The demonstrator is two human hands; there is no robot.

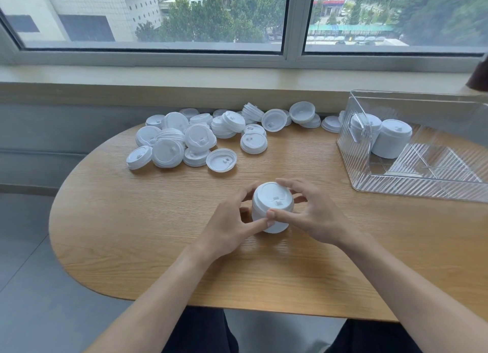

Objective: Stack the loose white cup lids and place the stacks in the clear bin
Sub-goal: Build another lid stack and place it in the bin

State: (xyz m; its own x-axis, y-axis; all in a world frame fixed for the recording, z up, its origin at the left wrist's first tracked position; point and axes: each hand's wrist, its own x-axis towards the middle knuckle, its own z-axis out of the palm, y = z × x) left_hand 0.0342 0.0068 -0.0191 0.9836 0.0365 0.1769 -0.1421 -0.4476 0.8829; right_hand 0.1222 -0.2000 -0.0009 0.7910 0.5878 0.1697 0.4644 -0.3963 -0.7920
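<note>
Stack of white cup lids (272, 207) upright on the wooden table (158, 247), near the front edge, between both hands. Left hand (232, 224) curled round the stack's left side, thumb laid across the front, fingers reaching to the upper rim. Right hand (311, 215) grasping the right side, thumb meeting the left thumb on the front, fingers arched over the back of the top lid. Top lid facing up, small sip tab visible.

Loose white lids (195, 141) heaped at the far side of the table below the window sill (158, 77), some dome up, some upside down, a few leaning on one another, well apart from the held stack. Clear bin (412, 183) at the far right of the table, ribbed walls, open top, two finished lid stacks (390, 138) standing side by side in its far left corner. Window (158, 17) above, buildings and trees beyond.
</note>
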